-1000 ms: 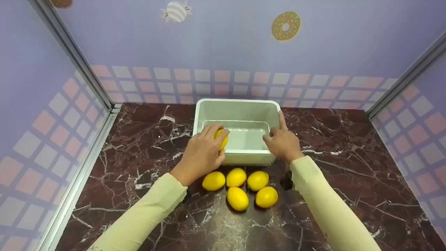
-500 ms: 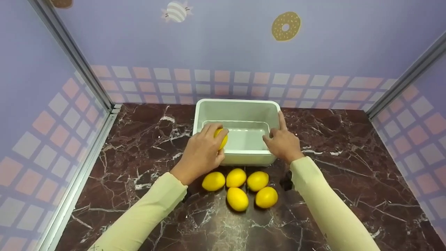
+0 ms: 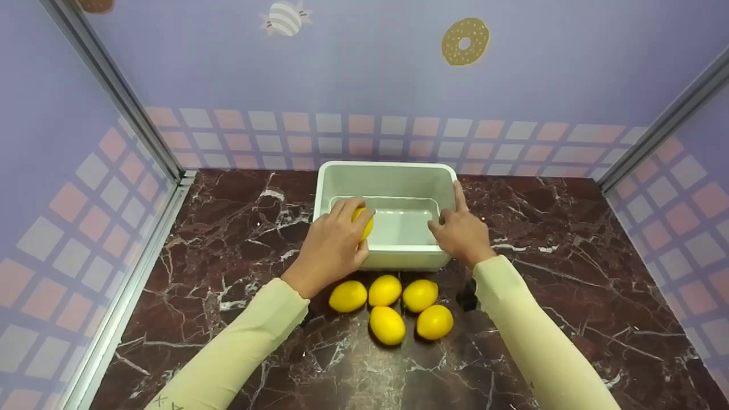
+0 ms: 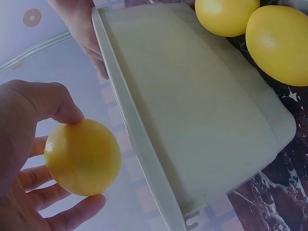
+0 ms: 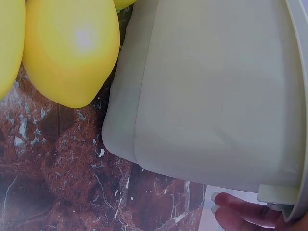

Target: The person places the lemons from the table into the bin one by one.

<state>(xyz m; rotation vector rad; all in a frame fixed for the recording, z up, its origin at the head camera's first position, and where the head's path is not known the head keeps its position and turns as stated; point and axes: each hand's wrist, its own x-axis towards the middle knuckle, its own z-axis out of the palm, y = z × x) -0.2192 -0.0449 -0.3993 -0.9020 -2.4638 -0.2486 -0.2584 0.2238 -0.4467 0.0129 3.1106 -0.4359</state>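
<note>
My left hand (image 3: pixel 333 242) holds a yellow lemon (image 3: pixel 365 225) over the front left part of a white plastic bin (image 3: pixel 398 249). In the left wrist view, thumb and fingertips grip the lemon (image 4: pixel 84 159) from opposite sides, above the level of the bin's rim. My right hand (image 3: pixel 464 233) holds the bin by its right side near the front corner, index finger stretched along the rim and thumb on the inner side. Fingers (image 5: pixel 240 211) show under the rim, outside the bin, in the right wrist view. The visible bin floor is bare.
Several lemons (image 3: pixel 387 326) lie grouped on the dark red marbled counter (image 3: pixel 228 341), just in front of the bin. Behind the bin stands a lilac wall (image 3: pixel 364 74) with a checkered band. Side panels (image 3: pixel 74 228) close off the left and right.
</note>
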